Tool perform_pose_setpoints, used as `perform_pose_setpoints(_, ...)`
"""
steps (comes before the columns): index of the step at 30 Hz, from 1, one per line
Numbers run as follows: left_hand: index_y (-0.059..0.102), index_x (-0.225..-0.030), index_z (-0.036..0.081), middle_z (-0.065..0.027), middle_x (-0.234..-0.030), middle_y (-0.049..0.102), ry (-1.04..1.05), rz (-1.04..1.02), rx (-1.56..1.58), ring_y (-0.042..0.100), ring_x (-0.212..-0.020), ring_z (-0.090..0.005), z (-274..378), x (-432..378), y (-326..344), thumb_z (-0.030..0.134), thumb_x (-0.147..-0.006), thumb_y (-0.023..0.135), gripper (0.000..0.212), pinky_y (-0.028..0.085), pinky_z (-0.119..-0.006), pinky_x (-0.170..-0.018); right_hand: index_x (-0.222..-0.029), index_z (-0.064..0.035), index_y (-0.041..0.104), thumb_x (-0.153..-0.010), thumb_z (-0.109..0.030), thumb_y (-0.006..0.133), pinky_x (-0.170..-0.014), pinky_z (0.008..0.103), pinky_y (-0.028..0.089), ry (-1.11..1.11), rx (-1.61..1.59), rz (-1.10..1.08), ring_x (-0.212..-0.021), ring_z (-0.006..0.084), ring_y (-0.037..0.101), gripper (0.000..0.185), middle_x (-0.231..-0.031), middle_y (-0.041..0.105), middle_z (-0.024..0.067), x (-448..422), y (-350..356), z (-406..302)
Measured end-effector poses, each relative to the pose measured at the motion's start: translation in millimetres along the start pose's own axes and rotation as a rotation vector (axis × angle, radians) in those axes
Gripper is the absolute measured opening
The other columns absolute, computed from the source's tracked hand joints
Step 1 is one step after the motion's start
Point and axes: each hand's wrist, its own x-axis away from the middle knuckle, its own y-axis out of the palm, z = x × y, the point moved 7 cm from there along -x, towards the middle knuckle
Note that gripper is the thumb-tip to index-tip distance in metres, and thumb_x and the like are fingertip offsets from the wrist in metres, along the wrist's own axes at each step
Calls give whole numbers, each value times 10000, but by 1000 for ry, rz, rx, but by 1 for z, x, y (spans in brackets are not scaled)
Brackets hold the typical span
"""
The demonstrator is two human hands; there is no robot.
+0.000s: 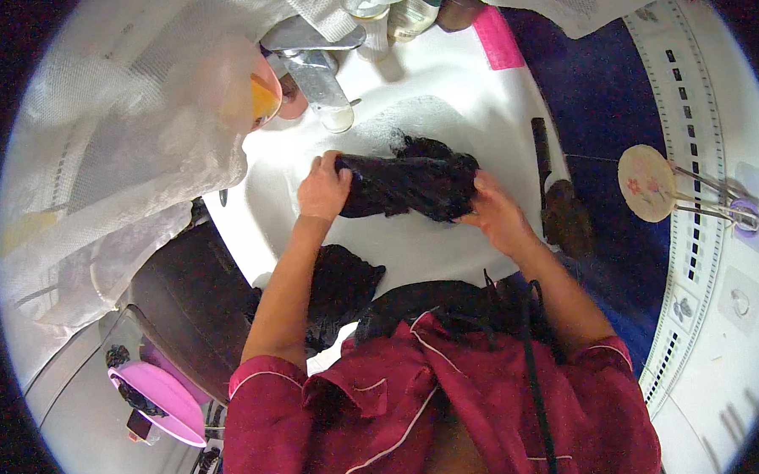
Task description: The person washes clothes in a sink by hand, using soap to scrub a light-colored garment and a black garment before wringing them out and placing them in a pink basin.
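A wet black cloth (409,182) is stretched between my two hands over a white washbasin (277,222). My left hand (326,187) grips its left end, fingers curled over the edge. At its right end, my right hand (494,213) holds the fabric, with some fingertips hidden. Suds or water film show in the bowl behind the cloth, below the metal faucet (322,84). Another black cloth (343,280) lies at the basin's near left edge, beside my left forearm.
Bottles (411,18) and a pink item (498,38) stand or lie along the rear rim. A pink cup (265,92) is left of the faucet. Whitish mesh curtain (158,107) hangs at left. A pink basin (161,399) sits lower left. A dark brush-like object (563,213) lies at the right rim.
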Motion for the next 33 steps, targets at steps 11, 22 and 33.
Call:
perform_pose_setpoints(11, 362, -1270, 312, -63, -1270, 354, 407, 39, -589, 289, -1194, -282, 41, 10, 65, 271, -749, 552, 556, 166, -638, -900, -1291, -210, 332, -678, -188, 655, -983, 448, 275, -402, 2041, -189, -1244, 381, 188, 693, -1372, 190, 145, -55, 28, 21)
perform_pose_setpoints(22, 566, -969, 74, -144, -853, 613, 157, -148, 484, 602, -767, -258, 65, 11, 4, 213, -688, 553, 315, 474, -317, -694, -1131, -81, 502, -809, -425, 496, -873, 332, 397, -101, 666, 216, -1097, 249, 440, 471, -1242, 408, 130, -45, -26, -8)
perform_pose_setpoints(33, 558, -869, 60, -140, -816, 582, 844, -18, 807, 579, -765, -287, 191, 92, -24, 160, -625, 609, 269, 463, -342, -696, -1125, -86, 479, -843, -437, 428, -842, 367, 435, -289, -125, -515, -948, 214, 532, 453, -1092, 530, 69, -45, 21, 10)
